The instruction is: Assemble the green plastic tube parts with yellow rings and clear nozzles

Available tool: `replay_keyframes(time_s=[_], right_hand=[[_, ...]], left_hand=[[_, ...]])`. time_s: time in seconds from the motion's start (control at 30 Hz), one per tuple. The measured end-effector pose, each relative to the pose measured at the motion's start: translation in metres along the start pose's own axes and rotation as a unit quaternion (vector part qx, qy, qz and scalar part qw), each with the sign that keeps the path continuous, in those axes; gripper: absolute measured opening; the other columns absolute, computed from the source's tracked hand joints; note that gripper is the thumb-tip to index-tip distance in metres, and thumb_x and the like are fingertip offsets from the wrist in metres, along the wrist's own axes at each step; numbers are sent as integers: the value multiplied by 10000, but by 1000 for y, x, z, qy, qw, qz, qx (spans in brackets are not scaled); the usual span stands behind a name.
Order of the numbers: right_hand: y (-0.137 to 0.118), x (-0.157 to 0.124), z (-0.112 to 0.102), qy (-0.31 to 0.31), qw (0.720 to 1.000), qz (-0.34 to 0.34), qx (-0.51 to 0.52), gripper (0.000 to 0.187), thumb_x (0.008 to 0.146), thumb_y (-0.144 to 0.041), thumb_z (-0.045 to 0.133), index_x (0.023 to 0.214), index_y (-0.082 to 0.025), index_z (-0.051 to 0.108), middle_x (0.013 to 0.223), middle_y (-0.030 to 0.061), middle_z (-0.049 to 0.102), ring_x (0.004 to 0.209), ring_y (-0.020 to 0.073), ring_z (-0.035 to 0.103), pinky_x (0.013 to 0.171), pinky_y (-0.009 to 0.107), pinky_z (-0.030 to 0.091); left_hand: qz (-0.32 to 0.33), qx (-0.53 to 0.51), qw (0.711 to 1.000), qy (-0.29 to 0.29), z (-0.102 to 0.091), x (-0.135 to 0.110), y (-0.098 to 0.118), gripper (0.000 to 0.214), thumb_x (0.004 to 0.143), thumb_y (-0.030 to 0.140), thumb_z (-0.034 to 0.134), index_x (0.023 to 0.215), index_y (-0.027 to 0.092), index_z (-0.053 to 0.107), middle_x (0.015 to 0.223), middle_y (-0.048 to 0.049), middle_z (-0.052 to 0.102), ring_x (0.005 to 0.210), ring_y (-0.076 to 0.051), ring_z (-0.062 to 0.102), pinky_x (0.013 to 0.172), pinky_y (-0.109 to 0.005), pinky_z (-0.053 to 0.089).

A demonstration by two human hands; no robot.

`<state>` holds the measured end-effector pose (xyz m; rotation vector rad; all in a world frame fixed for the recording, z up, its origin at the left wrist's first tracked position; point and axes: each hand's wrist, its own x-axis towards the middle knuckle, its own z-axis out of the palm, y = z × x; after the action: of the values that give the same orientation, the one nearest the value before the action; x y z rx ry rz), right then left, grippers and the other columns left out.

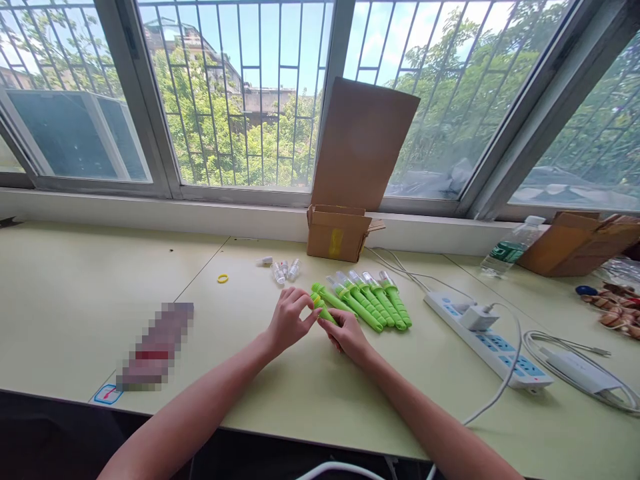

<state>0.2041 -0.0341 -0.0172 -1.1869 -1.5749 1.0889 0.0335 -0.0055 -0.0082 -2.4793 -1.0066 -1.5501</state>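
Note:
My right hand (pixel 347 333) is closed around a green plastic handle (pixel 326 313), holding it tilted just above the table. At its upper end sits a yellow ring (pixel 316 301), pinched by the fingers of my left hand (pixel 290 319). Part of this handle is hidden by my fingers. Just behind lies another green handle (pixel 340 303) with a bare ribbed end. To its right rest several green handles with clear tips (pixel 391 300), side by side. Several small clear caps (pixel 286 270) lie beyond my left hand. A loose yellow ring (pixel 223 278) is farther left.
A small cardboard box (pixel 336 233) with a raised flap stands by the window. On the right are a white power strip (pixel 487 343), a coiled cable with an adapter (pixel 583 370), a water bottle (pixel 513 247) and another carton (pixel 565 247). A blurred object (pixel 157 347) lies left.

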Motion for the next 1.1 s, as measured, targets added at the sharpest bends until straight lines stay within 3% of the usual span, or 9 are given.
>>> replay_keyframes(time_s=[1.1], right_hand=[[1,-1,0,4,1000,2,-5,358,782,-472,619,608,-199,466,463,-50,457,324,87,390,322,224,266]], left_hand=[[-15,-3,1000,-10,0,-1,0,156,847,283,596,733,200,531,827,-35,607,826,-181,555,775,-348,436]])
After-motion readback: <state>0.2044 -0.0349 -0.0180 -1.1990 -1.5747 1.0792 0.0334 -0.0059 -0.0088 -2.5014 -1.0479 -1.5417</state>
